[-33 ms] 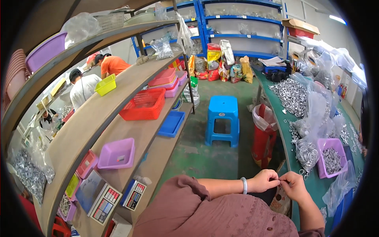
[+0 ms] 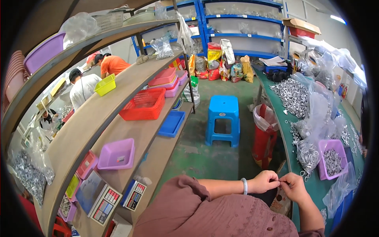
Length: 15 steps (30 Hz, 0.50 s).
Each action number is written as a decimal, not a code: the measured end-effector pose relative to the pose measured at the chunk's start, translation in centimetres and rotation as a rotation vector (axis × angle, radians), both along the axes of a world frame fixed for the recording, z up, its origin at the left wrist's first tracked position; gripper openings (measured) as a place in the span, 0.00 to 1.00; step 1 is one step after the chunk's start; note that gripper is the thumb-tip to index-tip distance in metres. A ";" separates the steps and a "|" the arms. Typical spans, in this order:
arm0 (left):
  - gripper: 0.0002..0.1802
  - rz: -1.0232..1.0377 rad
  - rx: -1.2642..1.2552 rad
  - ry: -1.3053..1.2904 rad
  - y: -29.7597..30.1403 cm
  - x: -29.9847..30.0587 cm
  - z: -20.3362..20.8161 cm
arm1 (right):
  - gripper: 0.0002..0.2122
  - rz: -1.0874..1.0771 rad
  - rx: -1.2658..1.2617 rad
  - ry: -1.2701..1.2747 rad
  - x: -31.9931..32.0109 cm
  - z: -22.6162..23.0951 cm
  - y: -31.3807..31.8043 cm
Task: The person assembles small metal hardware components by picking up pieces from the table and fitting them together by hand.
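We see no change between the two views: our left hand (image 2: 265,181) and right hand (image 2: 294,186) stay together at the edge of the green bench (image 2: 286,142), so the work looks unmoved. The fingertips (image 2: 279,181) of both hands are pinched together on something tiny between them; what it is we cannot tell, since the fingers hide it. Just beyond the right fingers sits a purple tray (image 2: 333,160) of metal parts, with bags of rings (image 2: 310,152) beside it. Beyond the left fingers stands a red bin (image 2: 263,138), and farther off a blue stool (image 2: 223,118). Nothing stands between the hands and the tray.
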<state>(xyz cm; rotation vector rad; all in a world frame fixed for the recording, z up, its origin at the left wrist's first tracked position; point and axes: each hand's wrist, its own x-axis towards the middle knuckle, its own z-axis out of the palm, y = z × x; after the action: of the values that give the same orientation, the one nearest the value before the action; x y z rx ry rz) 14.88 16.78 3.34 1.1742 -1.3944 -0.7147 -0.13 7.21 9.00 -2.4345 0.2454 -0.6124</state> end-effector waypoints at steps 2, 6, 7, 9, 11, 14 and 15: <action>0.09 -0.005 0.046 0.012 -0.5 1.0 -0.8 | 0.04 -0.004 0.042 0.054 0.9 -0.4 -0.5; 0.10 -0.040 0.169 0.023 -1.5 2.4 -2.4 | 0.04 0.023 0.068 0.119 2.6 -1.2 -1.7; 0.10 -0.039 0.174 0.027 -1.7 2.7 -2.8 | 0.04 0.056 0.028 0.112 3.0 -1.2 -1.9; 0.10 -0.066 0.158 0.084 -2.2 3.0 -3.6 | 0.04 0.056 0.043 0.127 3.4 -1.4 -2.5; 0.09 -0.115 0.194 0.156 -2.5 3.0 -3.4 | 0.04 0.049 0.058 0.136 3.5 -1.9 -3.1; 0.08 -0.183 0.257 0.230 -3.1 3.3 -3.1 | 0.04 0.035 0.080 0.126 3.4 -2.5 -3.7; 0.08 -0.223 0.329 0.314 -3.2 3.3 -3.0 | 0.04 0.027 0.113 0.125 3.3 -2.4 -3.7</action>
<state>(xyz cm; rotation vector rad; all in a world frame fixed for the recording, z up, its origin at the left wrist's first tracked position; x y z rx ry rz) 18.20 13.53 0.35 1.1053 -1.1789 -1.2681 3.16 3.49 6.59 -2.3648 0.2896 -0.4238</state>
